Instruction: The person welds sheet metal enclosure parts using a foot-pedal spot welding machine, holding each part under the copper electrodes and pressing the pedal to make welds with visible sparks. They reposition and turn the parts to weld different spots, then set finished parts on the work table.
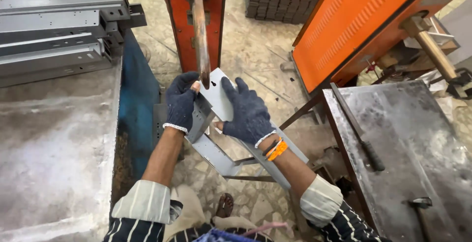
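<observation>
Here, both gloved hands grip a long grey channel (216,124) held in the air between the two tables, its long axis running from upper left, under the copper rod (200,30), down to the lower right past the person's right forearm. The left hand (180,102) wraps the channel's upper left edge with fingers curled close together, while the right hand (248,112) lies on its flat top face, fingers spread and pointing up toward the rod. More channels (54,30) lie stacked on the left table (49,148), and a file (356,129) and hammer (420,205) rest on the right table (418,139).
</observation>
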